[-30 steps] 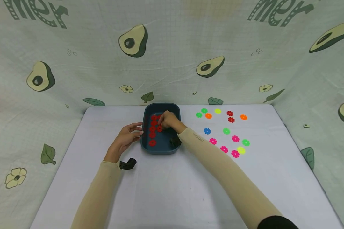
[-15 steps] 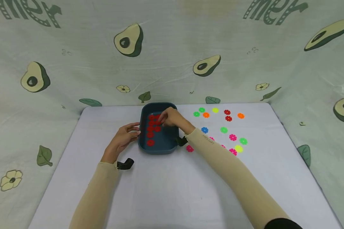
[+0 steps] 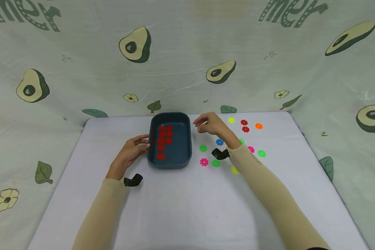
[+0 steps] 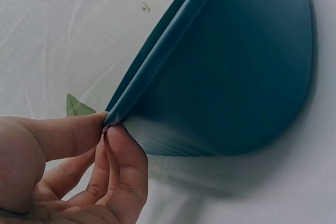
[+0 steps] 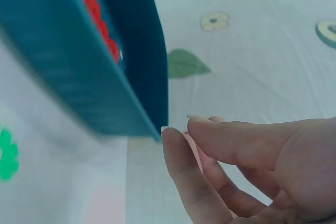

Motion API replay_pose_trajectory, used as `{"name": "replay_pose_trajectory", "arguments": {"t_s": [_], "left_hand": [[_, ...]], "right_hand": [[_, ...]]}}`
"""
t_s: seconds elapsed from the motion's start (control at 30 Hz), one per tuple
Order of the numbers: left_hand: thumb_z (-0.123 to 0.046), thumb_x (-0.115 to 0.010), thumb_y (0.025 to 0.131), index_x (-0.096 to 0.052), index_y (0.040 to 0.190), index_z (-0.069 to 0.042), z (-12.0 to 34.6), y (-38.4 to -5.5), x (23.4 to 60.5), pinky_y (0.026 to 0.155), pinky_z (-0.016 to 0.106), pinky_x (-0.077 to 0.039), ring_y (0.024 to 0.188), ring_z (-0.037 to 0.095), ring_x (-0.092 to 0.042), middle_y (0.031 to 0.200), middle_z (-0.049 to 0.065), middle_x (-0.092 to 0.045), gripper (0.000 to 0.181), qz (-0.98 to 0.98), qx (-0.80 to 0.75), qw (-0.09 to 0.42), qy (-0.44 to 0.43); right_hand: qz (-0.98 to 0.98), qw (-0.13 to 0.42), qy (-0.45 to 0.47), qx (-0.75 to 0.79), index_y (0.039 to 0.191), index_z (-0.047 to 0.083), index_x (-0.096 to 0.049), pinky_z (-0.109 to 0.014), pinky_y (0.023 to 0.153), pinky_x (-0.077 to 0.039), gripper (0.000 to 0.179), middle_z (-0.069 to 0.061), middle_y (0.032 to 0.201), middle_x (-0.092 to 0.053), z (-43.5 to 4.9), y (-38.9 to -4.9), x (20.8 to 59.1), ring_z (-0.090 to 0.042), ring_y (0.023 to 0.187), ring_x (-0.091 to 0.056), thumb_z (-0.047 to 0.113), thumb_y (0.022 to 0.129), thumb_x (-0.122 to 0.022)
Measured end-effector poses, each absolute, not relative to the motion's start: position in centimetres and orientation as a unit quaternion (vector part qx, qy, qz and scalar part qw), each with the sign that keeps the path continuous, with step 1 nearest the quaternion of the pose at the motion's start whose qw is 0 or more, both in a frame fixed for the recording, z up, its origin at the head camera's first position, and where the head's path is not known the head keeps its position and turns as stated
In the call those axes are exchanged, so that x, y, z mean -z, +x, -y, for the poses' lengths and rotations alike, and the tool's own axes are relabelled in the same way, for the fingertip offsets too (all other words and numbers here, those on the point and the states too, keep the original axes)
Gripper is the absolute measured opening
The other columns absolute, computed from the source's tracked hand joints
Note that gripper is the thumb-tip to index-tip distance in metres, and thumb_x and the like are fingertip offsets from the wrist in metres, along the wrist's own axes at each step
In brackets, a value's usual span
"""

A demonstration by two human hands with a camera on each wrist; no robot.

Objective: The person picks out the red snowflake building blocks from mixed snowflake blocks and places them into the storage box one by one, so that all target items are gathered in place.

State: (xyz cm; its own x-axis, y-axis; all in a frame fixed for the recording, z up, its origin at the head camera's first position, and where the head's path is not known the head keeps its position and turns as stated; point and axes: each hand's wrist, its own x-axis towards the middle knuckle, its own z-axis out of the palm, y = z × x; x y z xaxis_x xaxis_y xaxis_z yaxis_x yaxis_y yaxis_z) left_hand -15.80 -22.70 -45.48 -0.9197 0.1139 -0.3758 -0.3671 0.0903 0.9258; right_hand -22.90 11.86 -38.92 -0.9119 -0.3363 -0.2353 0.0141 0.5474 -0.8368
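A dark blue rectangular tray (image 3: 180, 152) stands toward the back of the table, with several red notched discs (image 3: 160, 148) along the left part of its floor. At its left side my left hand (image 3: 129, 152) pinches the rim between thumb and finger, as the left wrist view shows on the tray's wall (image 4: 226, 77). My right hand (image 3: 213, 125) hovers just right of the tray, fingers loosely bent and nothing between them. Its fingertips (image 5: 173, 140) overlap the tray's corner in the right wrist view. Part of the scattered discs is hidden beneath the right forearm.
Right of the tray lie loose notched discs: green (image 3: 203, 148), pink (image 3: 204, 162), blue (image 3: 219, 142), yellow (image 3: 231, 120), dark red (image 3: 244, 122) and orange (image 3: 258, 126). A patterned cloth (image 3: 175, 80) hangs behind the white table (image 3: 175, 208).
My right hand has let go of a red disc inside the tray and moved out over the tray's right side. The left hand keeps its place at the rim.
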Motion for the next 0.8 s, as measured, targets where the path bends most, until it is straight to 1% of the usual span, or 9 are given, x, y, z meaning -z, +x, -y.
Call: {"name": "replay_pose_trajectory", "arguments": {"t_s": [0.1,0.2,0.23,0.43,0.67,0.73,0.8], "left_hand": [[0.001,-0.060,0.106,-0.039,0.161,0.001,22.8,-15.8,45.5,0.083,0.021,-0.055,0.092,0.004,-0.061,0.123,0.005,-0.052,0.059,-0.718,-0.667,0.180,-0.087],[0.001,-0.060,0.106,-0.038,0.161,0.001,23.0,-15.8,45.6,0.083,0.021,-0.055,0.093,0.004,-0.062,0.123,0.005,-0.052,0.060,-0.718,-0.666,0.183,-0.085],[0.001,-0.060,0.106,-0.038,0.161,0.001,23.0,-15.8,45.6,0.083,0.021,-0.055,0.093,0.004,-0.062,0.123,0.005,-0.052,0.060,-0.717,-0.667,0.183,-0.084],[0.000,-0.061,0.106,-0.038,0.161,0.000,22.8,-15.8,45.5,0.082,0.021,-0.055,0.093,0.004,-0.061,0.122,0.004,-0.052,0.060,-0.715,-0.669,0.186,-0.086],[-0.001,-0.060,0.107,-0.038,0.162,0.000,22.8,-15.8,45.3,0.083,0.022,-0.054,0.093,0.004,-0.061,0.123,0.004,-0.051,0.059,-0.715,-0.668,0.189,-0.087],[-0.001,-0.060,0.107,-0.038,0.162,0.000,22.8,-15.8,45.3,0.084,0.022,-0.054,0.094,0.004,-0.061,0.123,0.003,-0.051,0.059,-0.714,-0.668,0.189,-0.087],[-0.001,-0.060,0.107,-0.037,0.162,-0.001,22.8,-15.8,45.4,0.084,0.023,-0.054,0.094,0.004,-0.061,0.123,0.003,-0.052,0.059,-0.714,-0.668,0.189,-0.087]], "right_hand": [[-0.863,0.184,-0.079,0.464,0.127,-0.002,-0.072,-0.042,0.097,-0.058,0.030,-0.022,0.125,-0.069,-13.4,-22.6,39.1,-0.031,0.108,-0.068,-0.001,0.097,-0.072],[-0.862,0.176,-0.072,0.469,0.127,-0.003,-0.071,-0.042,0.096,-0.057,0.030,-0.022,0.125,-0.069,-15.1,-22.3,39.4,-0.033,0.108,-0.067,0.000,0.097,-0.072],[-0.863,0.174,-0.067,0.470,0.128,-0.003,-0.071,-0.044,0.097,-0.057,0.031,-0.022,0.124,-0.069,-15.6,-22.2,39.4,-0.033,0.109,-0.067,0.000,0.097,-0.072],[-0.855,0.182,-0.022,0.486,0.135,-0.006,-0.065,-0.049,0.106,-0.054,0.036,-0.027,0.134,-0.064,-19.0,-22.1,40.0,-0.036,0.114,-0.066,-0.001,0.100,-0.068],[-0.862,0.174,0.013,0.477,0.140,-0.007,-0.062,-0.050,0.109,-0.052,0.038,-0.027,0.137,-0.061,-22.5,-22.1,41.3,-0.038,0.119,-0.065,0.001,0.103,-0.066],[-0.867,0.169,0.021,0.469,0.140,-0.006,-0.061,-0.049,0.109,-0.052,0.038,-0.026,0.138,-0.061,-23.4,-22.1,41.7,-0.037,0.120,-0.064,0.002,0.103,-0.065],[-0.871,0.166,0.024,0.462,0.141,-0.006,-0.061,-0.046,0.107,-0.054,0.038,-0.026,0.138,-0.062,-24.2,-22.0,42.1,-0.037,0.120,-0.063,0.002,0.103,-0.065]]}}
